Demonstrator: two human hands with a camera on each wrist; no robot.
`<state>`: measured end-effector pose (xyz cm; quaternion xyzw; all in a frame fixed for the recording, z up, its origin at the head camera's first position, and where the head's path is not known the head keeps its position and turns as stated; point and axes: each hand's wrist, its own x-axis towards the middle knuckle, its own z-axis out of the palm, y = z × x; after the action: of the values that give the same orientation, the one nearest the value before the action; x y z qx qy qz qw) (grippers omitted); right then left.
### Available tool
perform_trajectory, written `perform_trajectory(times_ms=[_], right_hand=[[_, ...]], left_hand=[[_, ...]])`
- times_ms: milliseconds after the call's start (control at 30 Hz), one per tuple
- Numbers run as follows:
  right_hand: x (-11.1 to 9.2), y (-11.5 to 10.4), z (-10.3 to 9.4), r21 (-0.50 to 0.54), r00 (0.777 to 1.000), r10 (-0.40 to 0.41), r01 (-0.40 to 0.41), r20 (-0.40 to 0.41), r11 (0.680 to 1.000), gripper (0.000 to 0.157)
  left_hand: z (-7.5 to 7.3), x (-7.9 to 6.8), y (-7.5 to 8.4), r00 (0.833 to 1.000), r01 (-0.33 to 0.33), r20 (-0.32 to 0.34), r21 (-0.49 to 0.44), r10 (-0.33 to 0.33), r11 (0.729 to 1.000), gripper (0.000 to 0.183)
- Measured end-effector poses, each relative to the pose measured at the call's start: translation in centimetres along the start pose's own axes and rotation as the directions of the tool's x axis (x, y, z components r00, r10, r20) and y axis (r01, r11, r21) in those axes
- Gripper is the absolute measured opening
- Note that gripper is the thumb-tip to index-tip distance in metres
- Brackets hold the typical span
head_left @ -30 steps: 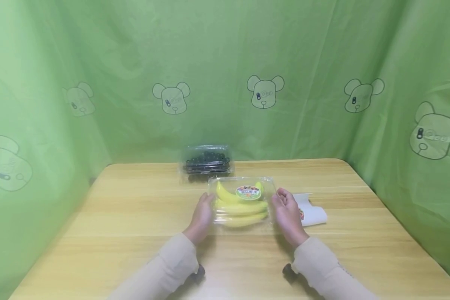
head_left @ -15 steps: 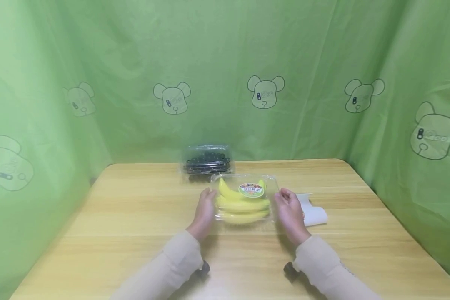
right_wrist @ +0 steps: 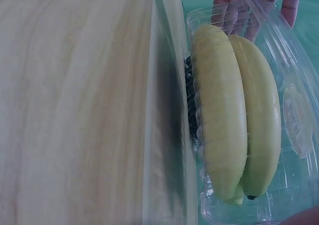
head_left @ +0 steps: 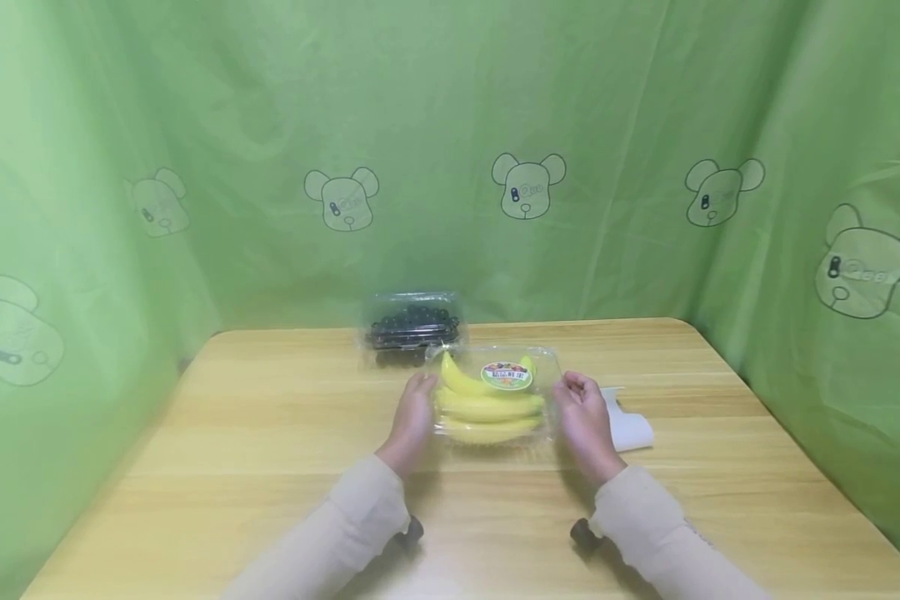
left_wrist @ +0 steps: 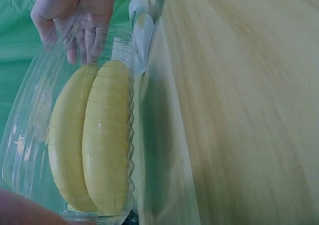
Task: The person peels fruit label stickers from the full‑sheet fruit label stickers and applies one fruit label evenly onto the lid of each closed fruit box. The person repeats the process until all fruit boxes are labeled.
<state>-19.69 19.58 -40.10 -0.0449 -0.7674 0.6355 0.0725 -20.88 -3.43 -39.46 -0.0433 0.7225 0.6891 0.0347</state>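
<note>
One dark-fruit box [head_left: 414, 327] stands behind the banana box [head_left: 490, 408]; paper [head_left: 632, 430] lies right.

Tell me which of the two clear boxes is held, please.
The banana box, held between the left hand and the right hand; the box of dark fruit stands farther back, untouched.

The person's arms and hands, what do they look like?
The left sleeve and right sleeve are beige. A small dark marking on the right one is too blurry to read. A rounded black piece sticks out at the left cuff, another at the right. The left hand and right hand wear no gloves.
</note>
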Motion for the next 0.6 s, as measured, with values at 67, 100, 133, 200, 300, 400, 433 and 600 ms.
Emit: perform_trajectory(times_ms=[67, 100, 133, 200, 300, 400, 433, 600], right_hand=[[0.02, -0.06, -0.04, 0.011, 1.000, -0.002, 0.002, 0.002, 1.000, 0.056], [0.04, -0.10, -0.06, 0.012, 1.000, -0.004, 0.004, 0.002, 1.000, 0.056], [0.03, -0.15, -0.08, 0.019, 1.000, -0.009, 0.008, 0.005, 1.000, 0.056], [0.04, -0.26, -0.13, 0.020, 1.000, -0.018, 0.018, 0.004, 1.000, 0.056], [0.08, -0.46, -0.24, 0.014, 1.000, -0.029, 0.029, -0.001, 0.999, 0.054], [0.15, -0.68, -0.38, 0.012, 1.000, -0.025, 0.025, -0.005, 1.000, 0.053], [0.17, -0.75, -0.44, 0.013, 1.000, -0.022, 0.022, -0.005, 1.000, 0.053], [0.39, -1.01, -0.62, 0.038, 1.000, -0.016, 0.017, -0.014, 0.999, 0.053]], left_hand=[[-0.01, 0.07, 0.09, 1.000, 0.004, 0.005, -0.007, -0.004, 1.000, 0.058], [-0.01, 0.10, 0.11, 1.000, 0.000, 0.006, -0.008, 0.000, 1.000, 0.058], [0.00, 0.13, 0.14, 1.000, 0.000, 0.007, -0.012, 0.000, 1.000, 0.058], [0.04, 0.14, 0.25, 1.000, 0.006, 0.007, -0.020, -0.006, 1.000, 0.057], [0.11, 0.21, 0.36, 1.000, -0.005, 0.012, -0.020, 0.005, 1.000, 0.057], [0.21, 0.29, 0.52, 1.000, -0.017, 0.018, -0.008, 0.017, 1.000, 0.056], [0.24, 0.30, 0.59, 1.000, -0.021, 0.018, -0.001, 0.021, 1.000, 0.056], [0.43, 0.47, 0.98, 0.999, -0.035, 0.020, 0.024, 0.034, 0.999, 0.055]])
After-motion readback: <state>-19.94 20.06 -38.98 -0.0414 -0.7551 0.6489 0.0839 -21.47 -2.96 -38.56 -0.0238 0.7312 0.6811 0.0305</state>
